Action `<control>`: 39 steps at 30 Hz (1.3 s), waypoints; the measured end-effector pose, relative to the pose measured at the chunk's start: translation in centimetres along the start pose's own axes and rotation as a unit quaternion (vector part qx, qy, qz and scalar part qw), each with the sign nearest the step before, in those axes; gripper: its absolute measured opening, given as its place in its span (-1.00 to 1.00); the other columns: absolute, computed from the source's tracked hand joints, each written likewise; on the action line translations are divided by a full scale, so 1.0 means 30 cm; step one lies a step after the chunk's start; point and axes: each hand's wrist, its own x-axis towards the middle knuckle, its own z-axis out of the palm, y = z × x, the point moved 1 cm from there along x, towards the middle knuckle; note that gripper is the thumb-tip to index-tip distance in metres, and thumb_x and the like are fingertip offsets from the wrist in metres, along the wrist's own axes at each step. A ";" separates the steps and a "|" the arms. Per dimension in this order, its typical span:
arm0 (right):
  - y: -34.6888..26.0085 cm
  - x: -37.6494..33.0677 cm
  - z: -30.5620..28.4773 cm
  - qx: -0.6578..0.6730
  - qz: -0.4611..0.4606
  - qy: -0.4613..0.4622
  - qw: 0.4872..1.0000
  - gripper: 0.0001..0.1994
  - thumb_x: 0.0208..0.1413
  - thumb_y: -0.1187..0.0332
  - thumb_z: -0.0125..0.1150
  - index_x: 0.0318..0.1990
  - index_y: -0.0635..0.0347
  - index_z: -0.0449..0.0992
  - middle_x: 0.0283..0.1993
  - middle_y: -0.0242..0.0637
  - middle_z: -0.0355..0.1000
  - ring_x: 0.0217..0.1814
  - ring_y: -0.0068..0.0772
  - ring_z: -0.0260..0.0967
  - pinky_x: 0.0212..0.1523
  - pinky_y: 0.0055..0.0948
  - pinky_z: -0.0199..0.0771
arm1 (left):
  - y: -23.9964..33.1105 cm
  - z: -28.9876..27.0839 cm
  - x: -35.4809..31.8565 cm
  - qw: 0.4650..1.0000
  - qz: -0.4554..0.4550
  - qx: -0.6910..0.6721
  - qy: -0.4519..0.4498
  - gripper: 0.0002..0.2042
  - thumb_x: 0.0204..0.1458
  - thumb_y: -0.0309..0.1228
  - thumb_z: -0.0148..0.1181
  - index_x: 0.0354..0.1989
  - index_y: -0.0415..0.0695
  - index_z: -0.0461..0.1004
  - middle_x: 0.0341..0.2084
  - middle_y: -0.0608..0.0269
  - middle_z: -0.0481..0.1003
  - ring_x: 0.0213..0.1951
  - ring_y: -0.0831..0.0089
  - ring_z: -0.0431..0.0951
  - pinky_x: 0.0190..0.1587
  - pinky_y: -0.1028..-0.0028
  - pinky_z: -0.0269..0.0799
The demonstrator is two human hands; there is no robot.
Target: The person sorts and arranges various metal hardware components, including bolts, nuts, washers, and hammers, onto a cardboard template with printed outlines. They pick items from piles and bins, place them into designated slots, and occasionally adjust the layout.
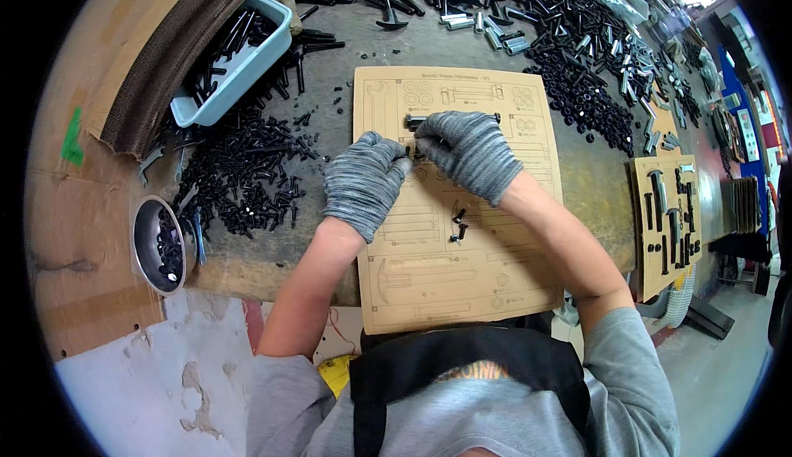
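1. Black cloth apron nearest, just below the near edge of the tan cardboard sheet printed with tool outlines.
2. Right hand in grey knit glove, over sheet's upper middle: fingers bent, tips drawn together; cannot tell whether they pinch anything. Long dark metal bolt lies across sheet's upper part, just beyond those fingertips, partly behind the glove.
3. Left hand in matching glove, sheet's left side: fingers curled toward the right hand; pinch hidden, cannot tell.
4. Small black screws: sheet's middle, apart from both hands.
5. Pale-blue plastic tray: left of sheet.
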 end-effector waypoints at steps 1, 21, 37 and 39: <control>0.002 0.011 0.017 -0.016 0.015 -0.006 1.000 -0.81 0.07 0.25 0.16 -0.28 0.17 0.54 -0.40 -0.11 0.50 -0.35 -0.06 0.47 -0.27 -0.17 0.47 | 0.004 0.001 0.002 1.000 0.002 0.000 0.001 -0.78 -0.08 -0.26 0.31 -0.30 -0.10 0.59 -0.37 0.17 0.53 -0.32 0.21 0.56 -0.21 0.32 0.46; 0.040 0.001 0.000 -0.058 0.081 -0.028 0.995 -0.82 0.00 0.23 0.27 -0.26 0.04 0.63 -0.39 -0.17 0.50 -0.35 -0.14 0.47 -0.28 -0.28 0.47 | 0.006 0.000 0.059 0.997 0.038 -0.014 -0.068 -0.51 -0.14 -0.25 0.36 0.00 -0.17 0.46 -0.17 0.06 0.51 -0.13 0.20 0.54 -0.01 0.32 0.43; 0.057 0.003 -0.012 -0.080 0.046 -0.075 0.993 -0.84 -0.09 0.34 0.30 -0.29 0.01 0.62 -0.36 -0.24 0.52 -0.36 -0.15 0.48 -0.28 -0.29 0.49 | 0.006 0.014 0.067 0.997 0.036 -0.022 -0.067 -0.61 -0.13 -0.30 0.35 -0.09 -0.13 0.52 -0.28 0.07 0.55 -0.24 0.22 0.57 -0.10 0.33 0.47; 0.055 -0.004 -0.001 -0.083 0.028 -0.066 0.994 -0.85 -0.09 0.32 0.30 -0.30 0.00 0.62 -0.37 -0.24 0.51 -0.36 -0.15 0.48 -0.28 -0.29 0.49 | 0.008 0.008 0.083 0.993 0.013 -0.052 -0.105 -0.64 -0.13 -0.31 0.34 -0.11 -0.12 0.54 -0.29 0.07 0.55 -0.25 0.22 0.57 -0.10 0.34 0.47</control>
